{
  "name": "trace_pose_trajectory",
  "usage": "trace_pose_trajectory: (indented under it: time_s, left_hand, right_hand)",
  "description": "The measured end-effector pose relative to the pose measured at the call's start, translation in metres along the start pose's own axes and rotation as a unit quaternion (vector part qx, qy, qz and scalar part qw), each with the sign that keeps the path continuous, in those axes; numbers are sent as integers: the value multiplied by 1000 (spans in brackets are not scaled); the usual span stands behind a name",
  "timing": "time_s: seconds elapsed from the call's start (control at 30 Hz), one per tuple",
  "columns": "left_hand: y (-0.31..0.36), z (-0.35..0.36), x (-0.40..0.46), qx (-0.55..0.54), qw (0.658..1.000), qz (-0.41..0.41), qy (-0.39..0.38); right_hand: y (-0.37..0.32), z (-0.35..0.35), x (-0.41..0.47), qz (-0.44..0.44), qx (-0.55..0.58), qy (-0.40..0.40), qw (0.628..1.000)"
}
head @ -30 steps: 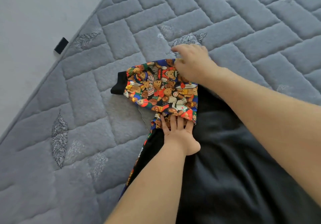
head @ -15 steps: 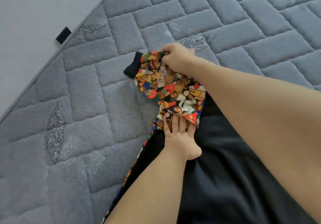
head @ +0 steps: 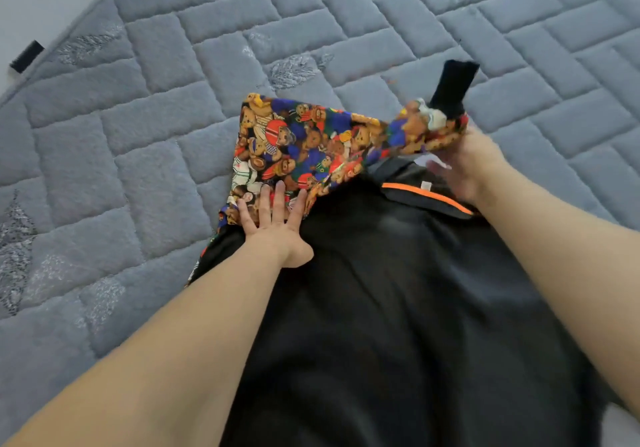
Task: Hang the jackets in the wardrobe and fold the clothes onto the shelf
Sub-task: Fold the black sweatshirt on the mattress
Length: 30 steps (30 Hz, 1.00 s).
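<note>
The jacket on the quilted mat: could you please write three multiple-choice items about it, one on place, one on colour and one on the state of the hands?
1. Where does the left hand rest?
A. On the base of the teddy-print sleeve
B. On the bare mat
C. On the black tab

2. What colour is the trim on the jacket lining?
A. Green
B. Orange
C. White

3. What is the right hand doing?
A. Lying flat on the mat
B. Hanging free
C. Gripping the sleeve near its black cuff

Answers: 1 A, its straight fingers lie on the print; 2 B, an orange stripe shows beside the right hand; 3 C, the sleeve end is bunched in that hand, cuff sticking up.
</note>
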<state>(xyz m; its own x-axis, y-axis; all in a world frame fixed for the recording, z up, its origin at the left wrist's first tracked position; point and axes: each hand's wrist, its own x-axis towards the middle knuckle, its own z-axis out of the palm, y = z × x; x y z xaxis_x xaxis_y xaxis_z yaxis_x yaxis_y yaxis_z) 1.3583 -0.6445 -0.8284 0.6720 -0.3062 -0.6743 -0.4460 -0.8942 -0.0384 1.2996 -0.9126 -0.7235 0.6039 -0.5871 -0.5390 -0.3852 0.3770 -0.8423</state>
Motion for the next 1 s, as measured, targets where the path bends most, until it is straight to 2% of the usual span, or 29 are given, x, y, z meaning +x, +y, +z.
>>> trace_pose_trajectory:
  time_s: [0.1, 0.17, 0.23, 0.3, 0.37, 0.4, 0.5, 0.57, 0.6, 0.67, 0.73, 0.77, 0.8, 0.87, 0.93, 1.0]
  left_hand:
    - [7, -9, -6, 32, 999, -13, -2]
    - [12, -15, -10, 51, 999, -7, 18]
    - [16, -20, -17, 87, 992, 27, 91]
    - [15, -24, -23, 143, 965, 76, 208]
    - [16, -27, -24, 152, 940, 104, 289]
    - [17, -30, -25, 133, 937, 103, 307]
    - [19, -46, -26, 95, 926, 103, 350]
    - [23, -52, -32, 102, 906, 154, 380]
    - [28, -52, -37, 113, 902, 191, 371]
    - [43, -53, -45, 140, 919, 264, 259]
    - [61, -56, -50, 123, 940, 285, 138]
    - [72, -60, -50, 80, 943, 290, 141]
    - [84, -67, -46, 31, 941, 287, 177]
    - [110, -83, -32, -70, 940, 241, 230]
    - [130, -92, -11, -126, 964, 174, 158]
    - [145, -83, 6, -90, 986, 131, 47]
  right_hand:
    - [20, -63, -18, 118, 137, 49, 982]
    - [27, -90, -22, 152, 190, 63, 968]
    - [29, -98, -24, 174, 126, 35, 976]
    - [31, -87, -28, 176, -47, -5, 983]
    - [35, -71, -29, 125, -185, 15, 975]
    - [37, -65, -27, 88, -208, 42, 973]
    - [35, -64, -26, 28, -175, 100, 979]
    - [29, -84, -25, -11, -201, 154, 967]
    - [26, -99, -25, -26, -228, 183, 956]
    - [25, -133, -24, -26, -330, 221, 917]
    - [31, -162, -28, 18, -471, 225, 853]
    - [36, -170, -29, 41, -526, 227, 819]
    - [42, -172, -29, 47, -565, 234, 790]
    - [52, -161, -25, -6, -606, 245, 757]
    - [65, -141, -19, -97, -620, 204, 752]
    - [89, -123, -12, -143, -663, 139, 722]
